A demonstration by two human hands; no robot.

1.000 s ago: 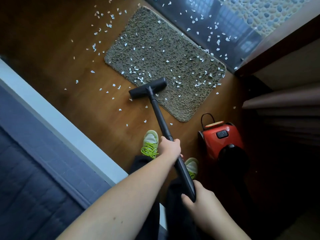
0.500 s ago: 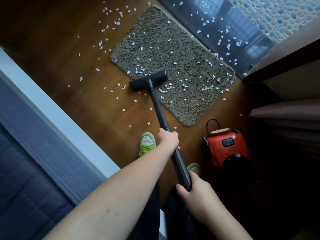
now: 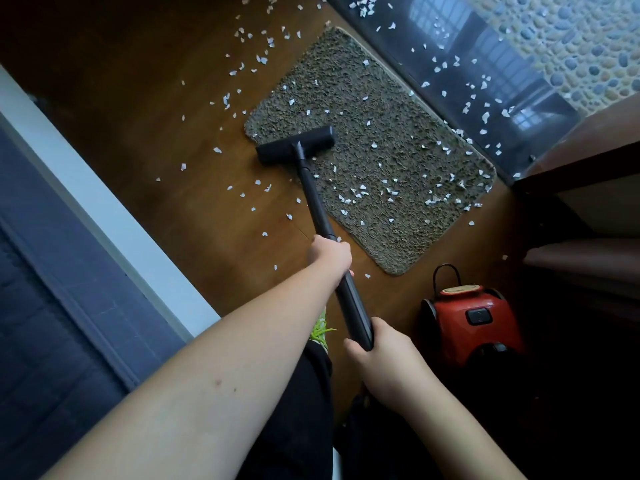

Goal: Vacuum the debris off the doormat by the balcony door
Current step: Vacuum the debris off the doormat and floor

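Over the last second the black flat floor nozzle [image 3: 296, 145] has travelled from the wooden floor just off the near long edge of the shaggy olive-brown rectangular doormat [image 3: 374, 147] up toward the mat's far-left corner — it now sits with its right part on the pile and its left end over bare floor. The strip of mat beside the nozzle looks thinner in white flakes, so I judge the cleaning has only begun: most of the scattered white paper-like debris [image 3: 360, 194] lies thick along the mat's right end, near the dark glass balcony door [image 3: 485, 74].

The left hand [image 3: 330, 252] is wrapped round the black vacuum wand [image 3: 318, 206] midway up, and the right hand [image 3: 379, 344] is closed on its lower end, nearer the body.

The red canister vacuum [image 3: 474, 318] stands just off the mat's near-right corner, its hose lost in shadow. Whether the nozzle presses flat into the mat cannot be told, and the flakes beyond the mat's far end are cut off by the frame — as is most of one green-laced shoe [image 3: 320, 330].
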